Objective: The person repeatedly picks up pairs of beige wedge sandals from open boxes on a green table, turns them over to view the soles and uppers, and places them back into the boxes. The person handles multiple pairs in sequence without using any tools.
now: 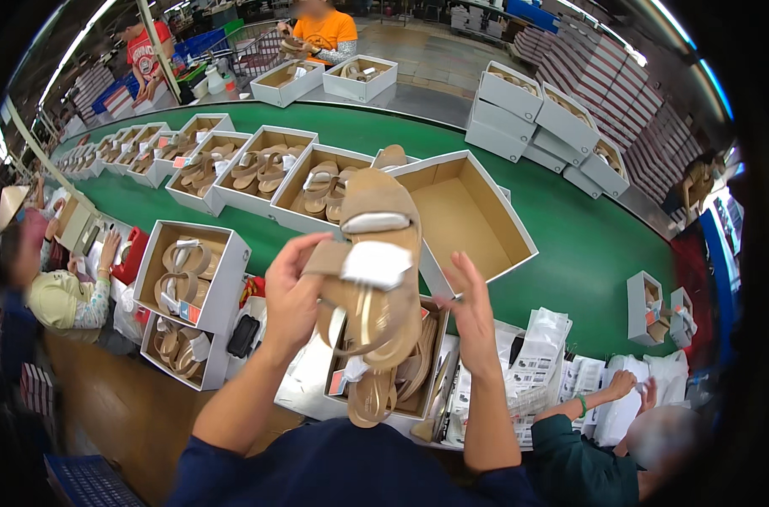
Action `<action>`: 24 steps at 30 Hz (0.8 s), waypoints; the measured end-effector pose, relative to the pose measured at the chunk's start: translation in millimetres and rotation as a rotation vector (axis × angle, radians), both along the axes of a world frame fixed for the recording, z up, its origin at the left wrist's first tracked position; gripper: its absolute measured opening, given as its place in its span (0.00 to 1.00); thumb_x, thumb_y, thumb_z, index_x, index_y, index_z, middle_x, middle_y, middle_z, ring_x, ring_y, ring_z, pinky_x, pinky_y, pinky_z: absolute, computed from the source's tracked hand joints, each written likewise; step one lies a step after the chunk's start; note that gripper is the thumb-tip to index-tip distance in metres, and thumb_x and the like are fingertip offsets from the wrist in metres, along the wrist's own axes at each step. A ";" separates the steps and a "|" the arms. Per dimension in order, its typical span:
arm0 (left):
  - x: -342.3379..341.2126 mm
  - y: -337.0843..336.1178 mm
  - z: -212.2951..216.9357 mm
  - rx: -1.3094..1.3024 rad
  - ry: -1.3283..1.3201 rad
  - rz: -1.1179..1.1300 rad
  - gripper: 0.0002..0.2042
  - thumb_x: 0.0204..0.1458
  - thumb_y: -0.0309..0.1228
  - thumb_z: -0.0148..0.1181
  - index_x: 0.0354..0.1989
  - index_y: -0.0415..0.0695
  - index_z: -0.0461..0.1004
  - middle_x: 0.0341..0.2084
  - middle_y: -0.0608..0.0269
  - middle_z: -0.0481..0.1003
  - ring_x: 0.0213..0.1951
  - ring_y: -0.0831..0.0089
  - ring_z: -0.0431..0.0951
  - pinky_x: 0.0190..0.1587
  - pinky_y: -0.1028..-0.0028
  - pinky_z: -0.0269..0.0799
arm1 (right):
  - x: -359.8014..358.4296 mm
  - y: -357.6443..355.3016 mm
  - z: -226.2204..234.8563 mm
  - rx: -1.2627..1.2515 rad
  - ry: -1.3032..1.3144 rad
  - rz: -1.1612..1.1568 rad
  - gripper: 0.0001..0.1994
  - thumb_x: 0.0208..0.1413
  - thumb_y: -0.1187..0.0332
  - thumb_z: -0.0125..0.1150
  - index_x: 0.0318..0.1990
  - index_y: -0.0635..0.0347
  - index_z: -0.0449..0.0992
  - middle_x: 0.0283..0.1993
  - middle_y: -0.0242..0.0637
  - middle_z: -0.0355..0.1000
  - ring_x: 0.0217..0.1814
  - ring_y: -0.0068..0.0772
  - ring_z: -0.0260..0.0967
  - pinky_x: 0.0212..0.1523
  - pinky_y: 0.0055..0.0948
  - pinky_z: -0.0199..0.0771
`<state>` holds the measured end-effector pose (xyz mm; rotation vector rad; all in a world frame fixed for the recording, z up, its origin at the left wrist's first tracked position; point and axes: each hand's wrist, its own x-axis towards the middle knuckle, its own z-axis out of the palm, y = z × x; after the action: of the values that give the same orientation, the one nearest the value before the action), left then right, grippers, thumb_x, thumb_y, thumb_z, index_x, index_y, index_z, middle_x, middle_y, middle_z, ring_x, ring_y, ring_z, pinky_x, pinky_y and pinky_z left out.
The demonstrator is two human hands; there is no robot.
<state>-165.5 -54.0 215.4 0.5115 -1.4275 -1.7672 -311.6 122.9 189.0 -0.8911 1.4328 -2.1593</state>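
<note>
My left hand grips the strap side of a tan sandal that has white paper stuffed under its straps; the sandal is held upright above a white box of more tan sandals. My right hand is beside the sandal's right edge with fingers spread, and I cannot tell whether it touches the shoe. Just behind the sandal, an empty white shoebox lies open on the green conveyor belt.
A row of open boxes with sandals runs along the belt to the left. Two more filled boxes sit at my left. Stacked white boxes stand at the back right. Other people work at left, right and across the belt.
</note>
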 end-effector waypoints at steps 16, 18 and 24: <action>-147.4 -41.9 36.6 -0.465 -0.197 -0.133 0.19 0.58 0.37 0.56 0.52 0.38 0.70 0.33 0.60 0.77 0.32 0.78 0.73 0.34 0.77 0.70 | -61.8 20.5 -31.8 0.070 -0.415 -0.021 0.27 0.66 0.48 0.43 0.58 0.65 0.63 0.54 0.44 0.70 0.49 0.33 0.74 0.40 0.35 0.82; -139.2 -51.5 -2.9 -0.402 -0.346 -0.024 0.20 0.57 0.37 0.57 0.53 0.38 0.70 0.36 0.59 0.77 0.34 0.76 0.73 0.36 0.75 0.70 | -74.5 15.8 -28.6 0.107 -0.436 -0.031 0.27 0.65 0.47 0.44 0.58 0.62 0.63 0.55 0.41 0.70 0.51 0.32 0.73 0.41 0.34 0.82; -118.9 -29.8 -106.6 -0.217 -0.651 -0.162 0.25 0.57 0.40 0.58 0.59 0.40 0.64 0.47 0.50 0.73 0.42 0.71 0.73 0.41 0.70 0.72 | -104.7 -16.4 -46.2 0.007 -0.646 -0.154 0.26 0.62 0.48 0.52 0.56 0.61 0.64 0.54 0.40 0.68 0.52 0.32 0.70 0.46 0.40 0.79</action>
<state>-284.5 -83.8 108.9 0.9293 -2.1296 -1.6062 -416.2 106.5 142.8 -0.0449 1.1926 -2.2487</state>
